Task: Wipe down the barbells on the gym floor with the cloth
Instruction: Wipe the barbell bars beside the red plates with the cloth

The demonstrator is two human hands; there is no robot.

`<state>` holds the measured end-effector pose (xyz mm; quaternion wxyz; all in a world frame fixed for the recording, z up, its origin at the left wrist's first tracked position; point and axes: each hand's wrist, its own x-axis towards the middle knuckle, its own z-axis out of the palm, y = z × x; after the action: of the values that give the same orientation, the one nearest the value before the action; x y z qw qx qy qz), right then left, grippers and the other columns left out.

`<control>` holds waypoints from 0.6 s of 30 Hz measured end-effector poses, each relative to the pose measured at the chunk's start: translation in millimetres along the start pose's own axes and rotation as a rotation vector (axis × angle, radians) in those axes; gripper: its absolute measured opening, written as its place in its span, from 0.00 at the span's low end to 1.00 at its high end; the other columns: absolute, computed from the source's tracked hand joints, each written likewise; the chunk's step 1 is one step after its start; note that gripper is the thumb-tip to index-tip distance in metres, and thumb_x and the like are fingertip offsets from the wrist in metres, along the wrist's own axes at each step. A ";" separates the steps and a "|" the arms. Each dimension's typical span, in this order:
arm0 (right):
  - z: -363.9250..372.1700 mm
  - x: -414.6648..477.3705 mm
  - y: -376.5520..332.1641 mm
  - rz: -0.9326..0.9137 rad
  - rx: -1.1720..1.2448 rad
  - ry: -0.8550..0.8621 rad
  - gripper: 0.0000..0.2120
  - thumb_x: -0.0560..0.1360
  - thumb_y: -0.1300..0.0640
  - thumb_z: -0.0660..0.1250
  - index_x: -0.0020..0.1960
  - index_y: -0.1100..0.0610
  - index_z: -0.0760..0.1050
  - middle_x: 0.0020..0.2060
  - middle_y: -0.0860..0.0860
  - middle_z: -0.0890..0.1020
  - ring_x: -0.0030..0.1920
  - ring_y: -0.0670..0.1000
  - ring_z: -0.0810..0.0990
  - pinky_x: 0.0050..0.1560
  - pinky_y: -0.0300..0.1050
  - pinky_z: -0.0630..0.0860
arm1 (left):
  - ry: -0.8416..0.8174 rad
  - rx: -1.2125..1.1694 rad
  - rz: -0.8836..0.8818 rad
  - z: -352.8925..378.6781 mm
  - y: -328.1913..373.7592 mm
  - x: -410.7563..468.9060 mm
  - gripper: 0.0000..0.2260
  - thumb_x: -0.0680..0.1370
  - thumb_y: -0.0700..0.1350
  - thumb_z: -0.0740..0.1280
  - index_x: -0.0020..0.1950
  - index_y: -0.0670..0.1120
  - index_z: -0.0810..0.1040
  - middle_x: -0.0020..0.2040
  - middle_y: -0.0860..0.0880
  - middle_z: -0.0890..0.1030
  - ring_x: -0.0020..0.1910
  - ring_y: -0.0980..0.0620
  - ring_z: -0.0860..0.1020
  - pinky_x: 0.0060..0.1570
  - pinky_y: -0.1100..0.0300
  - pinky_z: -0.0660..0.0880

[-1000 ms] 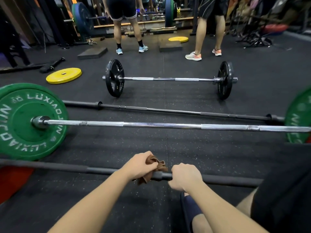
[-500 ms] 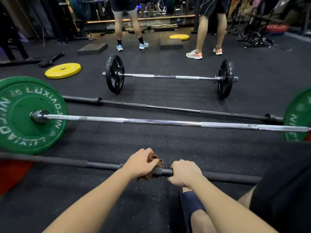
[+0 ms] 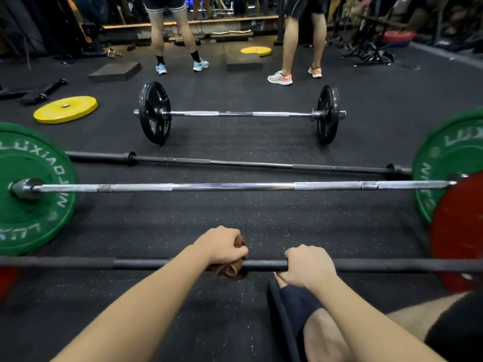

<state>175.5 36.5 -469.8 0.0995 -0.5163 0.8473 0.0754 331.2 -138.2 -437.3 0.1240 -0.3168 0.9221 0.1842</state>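
The brown cloth point(image 3: 231, 271) is wrapped round the nearest barbell point(image 3: 379, 265), a dark bar that runs across the lower part of the view just above the black rubber floor point(image 3: 183, 309). The left hand point(image 3: 222, 245) grips the cloth from above, knuckles up and fingers curled over the bar, so that only folds of cloth show beyond the fingers and below the palm. The left forearm reaches in straight from the lower left.

The right hand point(image 3: 308, 267) holds the bare bar just beside it, with a short stretch of bar between the two hands. Its fingers are curled over the top and its thumb is out of sight. The right forearm comes in from the lower right, over a foot in a dark blue strap point(image 3: 295, 301).

This bar meets a red plate point(image 3: 460, 231) at the right.

Beyond it lies a silver barbell point(image 3: 235, 187) carrying a green plate point(image 3: 31, 194) at the left end and another at the right. Past that, a bare black bar point(image 3: 235, 163) lies flat on the floor. Farther still stands a shorter barbell with black plates point(image 3: 154, 113).

A yellow plate point(image 3: 65, 109) lies flat at the left, well apart from the bars. Two people point(image 3: 300, 35) stand at the back, seen only from the thighs down.
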 end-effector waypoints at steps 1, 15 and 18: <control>0.6 0.8 1.4 -0.013 -0.005 0.007 0.15 0.69 0.39 0.66 0.48 0.49 0.77 0.44 0.49 0.82 0.47 0.55 0.83 0.42 0.46 0.72 | -0.004 -0.018 0.043 2.8 18.8 5.6 0.10 0.77 0.59 0.64 0.44 0.54 0.70 0.53 0.48 0.81 0.51 0.44 0.78 0.47 0.54 0.73; 18.2 -14.6 57.9 -0.064 -0.004 0.137 0.17 0.75 0.37 0.60 0.47 0.50 0.66 0.47 0.49 0.82 0.47 0.57 0.82 0.43 0.49 0.72 | 0.098 -0.052 -0.005 25.6 41.4 3.4 0.12 0.80 0.58 0.61 0.51 0.50 0.72 0.50 0.52 0.79 0.47 0.49 0.77 0.45 0.54 0.71; 22.5 -11.8 59.9 -0.078 0.004 0.202 0.18 0.74 0.35 0.61 0.46 0.49 0.67 0.44 0.48 0.82 0.45 0.56 0.82 0.42 0.48 0.74 | 0.137 -0.026 -0.010 32.7 65.1 11.4 0.12 0.79 0.59 0.62 0.50 0.51 0.72 0.50 0.51 0.79 0.47 0.48 0.76 0.45 0.53 0.70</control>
<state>129.5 79.2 -487.2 0.0176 -0.5538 0.8323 0.0176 285.1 -83.1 -453.6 0.0576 -0.3350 0.9244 0.1732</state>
